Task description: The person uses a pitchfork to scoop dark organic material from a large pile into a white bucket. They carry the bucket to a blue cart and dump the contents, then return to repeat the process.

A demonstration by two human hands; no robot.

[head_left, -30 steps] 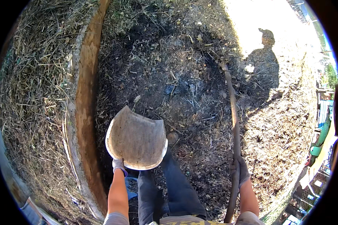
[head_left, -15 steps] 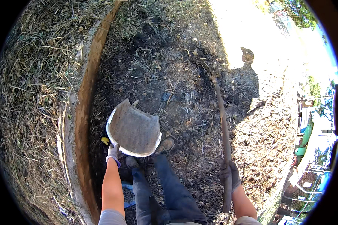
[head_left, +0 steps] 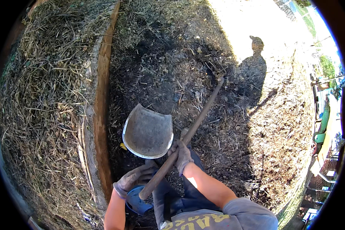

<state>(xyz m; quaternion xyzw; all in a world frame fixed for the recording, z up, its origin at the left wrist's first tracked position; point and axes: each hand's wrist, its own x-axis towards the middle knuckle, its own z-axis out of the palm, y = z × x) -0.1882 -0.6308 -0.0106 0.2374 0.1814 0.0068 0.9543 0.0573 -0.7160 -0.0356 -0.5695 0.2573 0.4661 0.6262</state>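
At 10 o'clock from the right hand (head_left: 183,156), the scoop (head_left: 148,132) is seen. The pole (head_left: 200,115), slanting from 1 to 7, is gripped by that hand; the left hand (head_left: 134,178), loosely spread beside it, is best closed round it.

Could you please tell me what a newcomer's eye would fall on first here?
Probably the pale, scoop-shaped container, just left of the picture's middle. Next might come the long wooden handle, gripped by the gloved right hand and slanting from lower centre toward the upper right. The dark shadow of a head and shoulders also stands out at upper right.
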